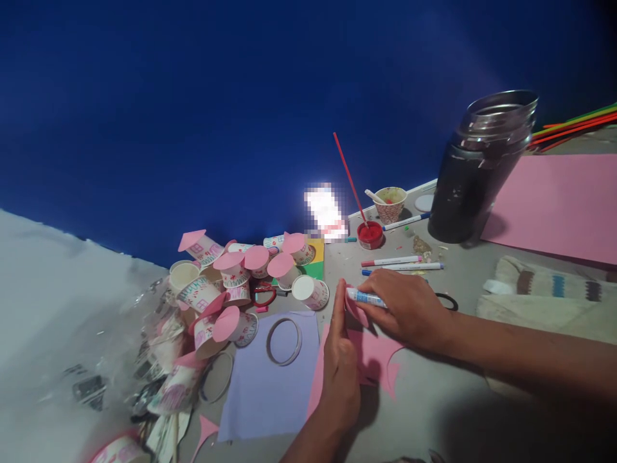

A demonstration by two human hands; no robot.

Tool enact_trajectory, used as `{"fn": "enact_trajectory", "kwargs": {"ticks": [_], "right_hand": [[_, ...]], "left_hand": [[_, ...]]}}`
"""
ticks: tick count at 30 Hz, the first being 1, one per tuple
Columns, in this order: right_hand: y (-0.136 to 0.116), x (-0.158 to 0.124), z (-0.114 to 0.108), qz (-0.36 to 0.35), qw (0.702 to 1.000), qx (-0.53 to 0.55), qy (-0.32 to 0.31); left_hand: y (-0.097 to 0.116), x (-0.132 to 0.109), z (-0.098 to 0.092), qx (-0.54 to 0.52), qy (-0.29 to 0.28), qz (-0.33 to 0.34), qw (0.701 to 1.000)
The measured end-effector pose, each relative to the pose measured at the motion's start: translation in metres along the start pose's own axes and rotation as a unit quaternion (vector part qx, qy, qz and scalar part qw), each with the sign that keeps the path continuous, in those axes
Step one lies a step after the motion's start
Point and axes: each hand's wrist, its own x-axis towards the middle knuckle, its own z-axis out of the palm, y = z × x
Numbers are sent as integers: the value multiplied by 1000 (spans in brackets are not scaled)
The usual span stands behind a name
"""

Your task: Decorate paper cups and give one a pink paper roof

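Observation:
My left hand (pixel 341 370) is held on edge, fingers straight and together, gripping a small pink paper piece (pixel 357 315) at its palm side. In my right hand (pixel 417 312) is a white glue stick (pixel 367 298) with blue print. Its tip meets the pink piece, as far as I can see. Under my hands lies a pink paper sheet (pixel 373 354) with curved cut-outs. Left of it, a ring (pixel 299 344) rests on lilac paper (pixel 255 399). Nearby, a decorated paper cup (pixel 315 294) stands upside down, tilted in view.
Several paper cups with pink tops (pixel 230 325) crowd the left, beside clear plastic (pixel 72 360). Markers (pixel 402 272), a red paint pot (pixel 370 239) with a stick, and a small cup (pixel 390 209) lie ahead. A black flask (pixel 463 186), pink sheet (pixel 563 206) and cloth (pixel 554 308) are right.

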Motion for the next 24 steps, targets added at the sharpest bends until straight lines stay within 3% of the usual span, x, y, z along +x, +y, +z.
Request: {"fn": "enact_trajectory", "kwargs": {"ticks": [2,8,19,21,24], "right_hand": [[-1,-1,-2,-27,1000,-14,4],[-1,-2,-1,-132,990,-54,11],[-2,1,-1,-65,996,-48,31],[-1,0,-1,-80,995,-55,29],[-1,-1,-3,-116,992,-51,15]], "left_hand": [[1,1,1,-7,3,8,1000],[7,2,6,-86,-11,-72,994],[0,1,-3,66,-14,51,996],[3,4,0,37,-1,46,998],[11,9,5,-73,29,-24,997]]}}
